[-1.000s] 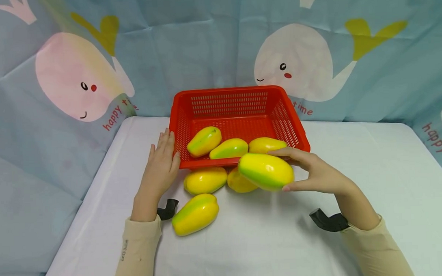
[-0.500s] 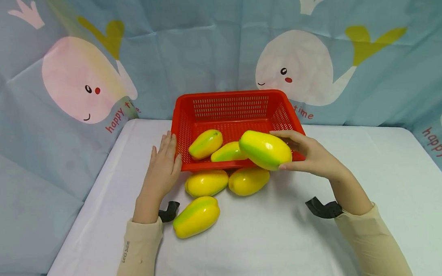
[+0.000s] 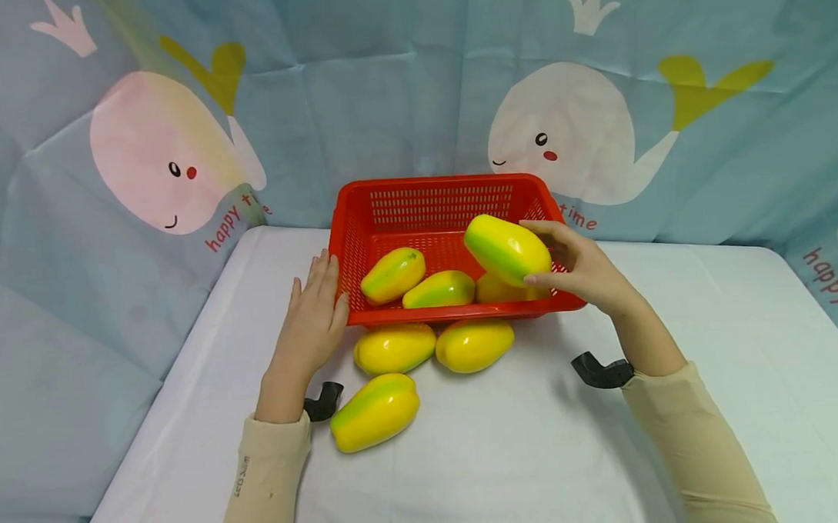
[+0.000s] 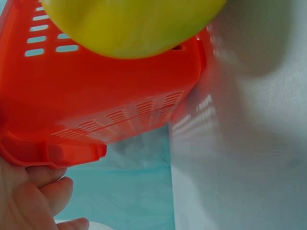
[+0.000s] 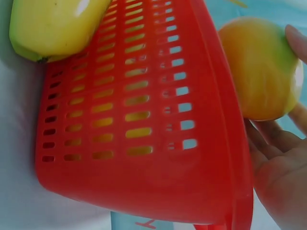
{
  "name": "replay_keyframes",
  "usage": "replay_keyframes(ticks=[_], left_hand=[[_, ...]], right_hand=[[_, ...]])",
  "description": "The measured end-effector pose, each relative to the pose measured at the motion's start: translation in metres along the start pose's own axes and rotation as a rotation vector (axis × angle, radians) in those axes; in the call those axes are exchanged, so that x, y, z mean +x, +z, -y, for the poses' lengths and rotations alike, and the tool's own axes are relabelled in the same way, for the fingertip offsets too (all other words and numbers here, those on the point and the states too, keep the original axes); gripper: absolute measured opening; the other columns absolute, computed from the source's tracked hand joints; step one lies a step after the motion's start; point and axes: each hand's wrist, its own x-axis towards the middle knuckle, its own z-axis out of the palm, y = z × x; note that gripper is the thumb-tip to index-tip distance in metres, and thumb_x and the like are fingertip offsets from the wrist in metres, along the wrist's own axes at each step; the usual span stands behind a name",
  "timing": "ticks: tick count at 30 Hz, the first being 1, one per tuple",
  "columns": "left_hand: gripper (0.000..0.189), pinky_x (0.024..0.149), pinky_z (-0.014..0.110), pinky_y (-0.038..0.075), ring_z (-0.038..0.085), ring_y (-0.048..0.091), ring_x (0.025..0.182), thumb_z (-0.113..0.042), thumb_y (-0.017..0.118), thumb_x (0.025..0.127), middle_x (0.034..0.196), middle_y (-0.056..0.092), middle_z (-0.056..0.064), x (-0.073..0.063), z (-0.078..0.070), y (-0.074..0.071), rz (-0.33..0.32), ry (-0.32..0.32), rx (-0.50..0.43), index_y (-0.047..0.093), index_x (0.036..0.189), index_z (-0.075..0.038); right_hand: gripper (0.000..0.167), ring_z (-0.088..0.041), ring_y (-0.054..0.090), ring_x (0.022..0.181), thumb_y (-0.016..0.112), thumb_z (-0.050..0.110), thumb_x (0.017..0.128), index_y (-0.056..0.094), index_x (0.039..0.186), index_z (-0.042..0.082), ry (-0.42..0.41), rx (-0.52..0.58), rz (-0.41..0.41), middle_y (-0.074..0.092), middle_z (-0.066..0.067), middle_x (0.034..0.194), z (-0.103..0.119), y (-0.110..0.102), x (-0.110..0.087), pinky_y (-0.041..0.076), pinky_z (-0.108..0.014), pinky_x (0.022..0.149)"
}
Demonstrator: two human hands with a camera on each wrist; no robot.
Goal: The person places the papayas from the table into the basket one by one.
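My right hand [image 3: 577, 265] grips a yellow-green papaya [image 3: 507, 249] by one end, above the right part of a red plastic basket [image 3: 462, 314]. In the right wrist view the held papaya [image 5: 261, 69] shows over the basket's rim, thumb on one side and fingers beneath. My left hand [image 3: 308, 315] lies with straight fingers against the basket's left side; in the left wrist view its fingertips [image 4: 57, 194] touch the rim. Inside the basket are a papaya [image 3: 394, 275] at left, one [image 3: 441, 290] in the middle, and another [image 3: 499, 289] partly hidden under the held one.
Two papayas lie on the white table just before the basket, a left one [image 3: 394, 348] and a right one [image 3: 475, 345]. A third papaya [image 3: 376, 413] lies nearer, beside the left wrist. A blue cloth [image 3: 386, 101] printed with whales hangs behind the basket.
My right hand has carried the papaya up and away from me, from in front of the basket's near rim to above its inside. The left hand has stayed at the basket's side.
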Motion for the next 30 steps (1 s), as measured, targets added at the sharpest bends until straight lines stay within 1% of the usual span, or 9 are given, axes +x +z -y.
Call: replay_keyframes(ticks=[6, 12, 15, 19, 22, 24, 30], left_hand=[[0.058, 0.110, 0.059, 0.008, 0.032, 0.012, 0.143, -0.020, 0.042, 0.098, 0.155, 0.016, 0.018, 0.000, 0.000, 0.000, -0.003, 0.001, -0.001, 0.022, 0.147, 0.004], [0.058, 0.111, 0.058, 0.007, 0.032, 0.013, 0.142, -0.020, 0.042, 0.098, 0.155, 0.016, 0.018, -0.001, 0.000, 0.000, -0.002, -0.003, -0.007, 0.022, 0.147, 0.004], [0.058, 0.111, 0.057, 0.007, 0.032, 0.013, 0.142, -0.020, 0.042, 0.098, 0.155, 0.017, 0.018, -0.001, -0.001, 0.000, -0.003, -0.003, -0.011, 0.022, 0.147, 0.004], [0.058, 0.111, 0.057, 0.007, 0.032, 0.013, 0.142, -0.022, 0.040, 0.098, 0.155, 0.017, 0.018, -0.001, -0.001, 0.001, -0.007, -0.003, -0.005, 0.022, 0.147, 0.004], [0.058, 0.111, 0.057, 0.008, 0.031, 0.013, 0.142, -0.022, 0.040, 0.098, 0.155, 0.017, 0.018, -0.001, -0.001, 0.001, -0.010, -0.003, -0.005, 0.022, 0.147, 0.004], [0.058, 0.111, 0.057, 0.008, 0.031, 0.013, 0.143, -0.022, 0.039, 0.098, 0.155, 0.017, 0.018, -0.002, 0.000, 0.001, -0.011, -0.003, -0.004, 0.022, 0.147, 0.004], [0.058, 0.111, 0.058, 0.009, 0.031, 0.013, 0.143, -0.022, 0.039, 0.098, 0.155, 0.017, 0.018, -0.001, 0.000, 0.001, -0.009, -0.002, -0.003, 0.022, 0.147, 0.004]], right_hand=[[0.063, -0.021, 0.053, 0.106, 0.070, 0.007, 0.083, 0.043, 0.140, 0.010, 0.040, -0.024, -0.042, 0.048, -0.006, 0.131, -0.007, -0.003, 0.008, 0.048, -0.021, 0.086], [0.063, -0.021, 0.051, 0.111, 0.072, 0.014, 0.084, 0.044, 0.140, 0.013, 0.112, -0.048, -0.071, 0.047, -0.004, 0.134, -0.017, -0.004, 0.019, 0.046, -0.019, 0.089], [0.064, -0.023, 0.050, 0.112, 0.072, 0.015, 0.083, 0.043, 0.141, 0.013, 0.139, -0.067, -0.088, 0.047, -0.005, 0.135, -0.020, -0.003, 0.024, 0.046, -0.023, 0.090], [0.066, -0.025, 0.050, 0.110, 0.073, 0.018, 0.083, 0.042, 0.141, 0.013, 0.156, -0.129, -0.106, 0.048, -0.007, 0.134, -0.021, 0.000, 0.029, 0.046, -0.035, 0.091], [0.067, -0.027, 0.050, 0.111, 0.074, 0.020, 0.082, 0.043, 0.141, 0.012, 0.163, -0.173, -0.093, 0.049, -0.009, 0.133, -0.022, 0.002, 0.034, 0.045, -0.043, 0.093], [0.066, -0.027, 0.050, 0.110, 0.075, 0.021, 0.081, 0.044, 0.140, 0.013, 0.173, -0.189, -0.072, 0.051, -0.010, 0.130, -0.023, 0.003, 0.038, 0.045, -0.045, 0.092], [0.069, -0.026, 0.048, 0.112, 0.076, 0.026, 0.080, 0.043, 0.140, 0.015, 0.214, -0.217, -0.007, 0.052, -0.009, 0.128, -0.027, 0.007, 0.048, 0.046, -0.045, 0.092]])
